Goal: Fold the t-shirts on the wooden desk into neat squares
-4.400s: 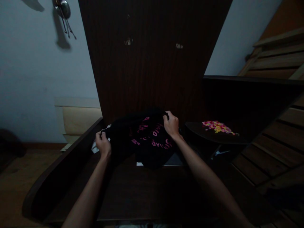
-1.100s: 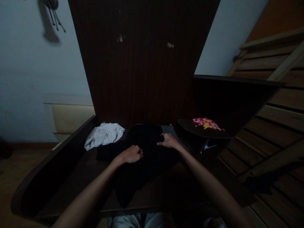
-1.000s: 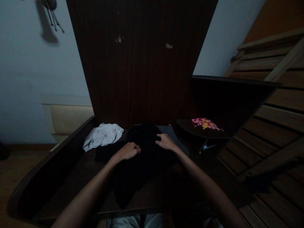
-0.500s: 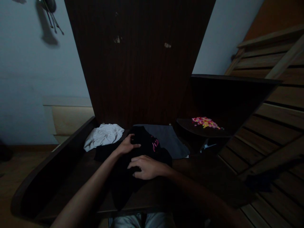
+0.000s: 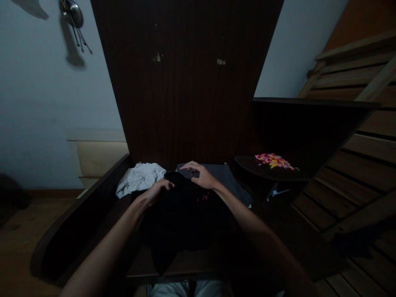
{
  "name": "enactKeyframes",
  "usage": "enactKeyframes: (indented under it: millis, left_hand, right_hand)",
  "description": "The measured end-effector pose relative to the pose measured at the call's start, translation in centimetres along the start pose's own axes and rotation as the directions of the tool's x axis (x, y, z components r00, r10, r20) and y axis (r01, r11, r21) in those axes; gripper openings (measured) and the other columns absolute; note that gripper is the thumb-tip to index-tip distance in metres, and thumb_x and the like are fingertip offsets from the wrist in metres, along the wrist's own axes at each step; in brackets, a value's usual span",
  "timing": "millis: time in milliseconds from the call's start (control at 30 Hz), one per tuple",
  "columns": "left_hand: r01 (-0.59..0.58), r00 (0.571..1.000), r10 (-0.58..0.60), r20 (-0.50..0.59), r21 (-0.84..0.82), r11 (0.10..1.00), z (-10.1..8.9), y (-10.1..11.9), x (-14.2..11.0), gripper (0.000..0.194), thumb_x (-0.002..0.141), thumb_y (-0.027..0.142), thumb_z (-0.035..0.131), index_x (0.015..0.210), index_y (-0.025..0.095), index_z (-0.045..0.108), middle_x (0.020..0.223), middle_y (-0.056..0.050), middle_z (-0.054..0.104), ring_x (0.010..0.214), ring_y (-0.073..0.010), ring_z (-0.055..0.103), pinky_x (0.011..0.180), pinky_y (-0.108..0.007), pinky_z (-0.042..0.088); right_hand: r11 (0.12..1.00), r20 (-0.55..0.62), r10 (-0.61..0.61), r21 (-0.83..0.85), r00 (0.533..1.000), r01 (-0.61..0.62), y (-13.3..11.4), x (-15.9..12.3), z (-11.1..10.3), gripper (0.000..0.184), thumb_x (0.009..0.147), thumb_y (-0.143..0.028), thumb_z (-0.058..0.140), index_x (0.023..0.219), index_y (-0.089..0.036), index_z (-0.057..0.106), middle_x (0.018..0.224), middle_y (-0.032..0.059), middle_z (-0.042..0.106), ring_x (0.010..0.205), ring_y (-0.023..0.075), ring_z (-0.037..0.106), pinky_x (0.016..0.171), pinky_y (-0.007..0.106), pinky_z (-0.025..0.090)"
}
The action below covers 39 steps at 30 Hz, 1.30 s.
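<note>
1. The soft black cloth with pink marks (image 5: 185, 222) lies on the dark brown wooden table (image 5: 192, 262), in front of the person. Its near right part now spreads closer to the table's front edge.
2. The bare right hand (image 5: 202, 176) has just gone from low on the cloth to its far edge. Its fingers are spread and look loose.
3. The bare left hand (image 5: 156, 190) is by the far left edge, fingers bent. I cannot tell if it pinches the cloth.
4. So both hands are now at the far side, and the cloth looks wider but not yet flat.
</note>
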<state>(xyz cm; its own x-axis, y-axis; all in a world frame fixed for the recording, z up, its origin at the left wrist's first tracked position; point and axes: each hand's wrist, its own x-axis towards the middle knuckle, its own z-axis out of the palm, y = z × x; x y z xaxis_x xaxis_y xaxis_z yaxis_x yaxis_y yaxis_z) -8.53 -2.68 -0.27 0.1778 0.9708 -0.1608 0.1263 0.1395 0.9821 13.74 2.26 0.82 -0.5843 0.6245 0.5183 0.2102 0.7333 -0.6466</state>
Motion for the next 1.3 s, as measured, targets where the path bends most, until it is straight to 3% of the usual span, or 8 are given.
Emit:
enactKeyframes:
  millis: [133, 267, 433, 633, 833, 1000, 1200, 1300]
  left_hand:
    - [-0.123, 0.990, 0.102, 0.093, 0.247, 0.961, 1.3, -0.3, -1.2, 0.024, 0.063, 0.040, 0.061, 0.071, 0.018, 0.067, 0.079, -0.003, 0.067, 0.079, -0.0214, 0.061, 0.071, -0.031, 0.047]
    - [-0.294, 0.942, 0.106, 0.319, 0.629, 0.720, 3.2, -1.2, -3.0, 0.052, 0.057, 0.062, 0.074, 0.085, 0.018, 0.072, 0.088, -0.008, 0.073, 0.084, -0.0289, 0.067, 0.074, -0.035, 0.049]
    - [-0.130, 0.990, -0.002, 0.139, 0.934, 0.331, 5.2, -2.7, -4.7, 0.070, 0.054, 0.057, 0.079, 0.107, 0.012, 0.070, 0.104, -0.021, 0.072, 0.099, -0.0407, 0.068, 0.079, -0.043, 0.052]
    - [-0.047, 0.998, 0.046, 0.038, 0.981, 0.191, 2.8, -1.8, -4.4, 0.040, 0.073, 0.019, 0.063, 0.112, 0.021, 0.068, 0.110, -0.014, 0.072, 0.105, -0.0327, 0.068, 0.080, -0.037, 0.052]
    - [0.095, 0.928, 0.335, -0.162, 0.974, 0.208, -2.5, 0.8, -3.0, 0.035, 0.081, 0.013, 0.049, 0.115, 0.016, 0.058, 0.109, -0.016, 0.069, 0.103, -0.0332, 0.065, 0.078, -0.037, 0.049]
    - [0.231, 0.789, 0.507, -0.348, 0.932, 0.281, -5.8, 1.6, -1.1, 0.042, 0.084, 0.017, 0.045, 0.125, 0.014, 0.050, 0.124, -0.021, 0.057, 0.103, -0.0352, 0.063, 0.078, -0.043, 0.049]
    - [-0.159, 0.955, 0.295, -0.001, 0.841, 0.517, -7.6, -0.2, 0.6, 0.058, 0.071, 0.029, 0.060, 0.128, 0.018, 0.057, 0.135, -0.012, 0.058, 0.127, -0.0305, 0.052, 0.109, -0.039, 0.038]
    - [-0.213, 0.973, 0.198, 0.115, 0.769, 0.603, -7.1, -1.9, 0.1, 0.086, 0.068, 0.052, 0.066, 0.143, 0.017, 0.044, 0.147, -0.013, 0.049, 0.134, -0.0328, 0.046, 0.113, -0.042, 0.034]
  right_hand:
    - [0.969, 0.389, -0.083, -0.183, 0.918, 0.165, 1.8, 2.2, 1.9, 0.085, 0.058, 0.003, 0.046, 0.137, -0.025, 0.054, 0.149, 0.0061, 0.047, 0.132, 0.0220, 0.043, 0.109, 0.047, 0.031]
    - [0.868, 0.587, 0.129, -0.457, 0.799, 0.196, 2.5, 3.1, 4.6, 0.076, 0.067, 0.003, 0.050, 0.137, -0.026, 0.056, 0.138, 0.0068, 0.058, 0.122, 0.0236, 0.048, 0.102, 0.042, 0.039]
    - [0.590, 0.437, 0.271, -0.780, 0.858, 0.210, 2.7, 3.4, 5.2, 0.044, 0.079, -0.005, 0.056, 0.118, -0.021, 0.070, 0.120, 0.0148, 0.062, 0.119, 0.0297, 0.048, 0.096, 0.044, 0.043]
    - [0.550, 0.172, 0.115, -0.831, 0.978, 0.082, 3.8, 2.4, 0.7, 0.028, 0.079, -0.005, 0.057, 0.100, -0.016, 0.073, 0.116, 0.0153, 0.059, 0.116, 0.0287, 0.046, 0.095, 0.044, 0.042]
    - [0.931, -0.100, 0.105, -0.340, 0.989, -0.133, 5.3, 0.6, -4.8, 0.018, 0.077, -0.012, 0.050, 0.081, -0.017, 0.067, 0.087, 0.0045, 0.064, 0.091, 0.0200, 0.057, 0.084, 0.035, 0.046]
    - [0.965, -0.266, 0.260, 0.052, 0.928, -0.256, 4.0, -0.1, -6.3, 0.012, 0.075, -0.029, 0.056, 0.068, -0.019, 0.056, 0.066, -0.0036, 0.054, 0.069, 0.0146, 0.053, 0.065, 0.026, 0.043]
    - [0.894, 0.099, 0.408, 0.159, 0.907, -0.419, 2.8, -1.9, -5.2, 0.034, 0.071, -0.044, 0.074, 0.094, -0.021, 0.069, 0.098, 0.0032, 0.068, 0.097, 0.0208, 0.062, 0.090, 0.036, 0.049]
    - [0.875, 0.248, 0.444, 0.087, 0.861, -0.476, 3.4, -3.5, -3.9, 0.059, 0.055, -0.038, 0.087, 0.108, -0.021, 0.067, 0.113, 0.0058, 0.067, 0.108, 0.0239, 0.061, 0.098, 0.041, 0.048]
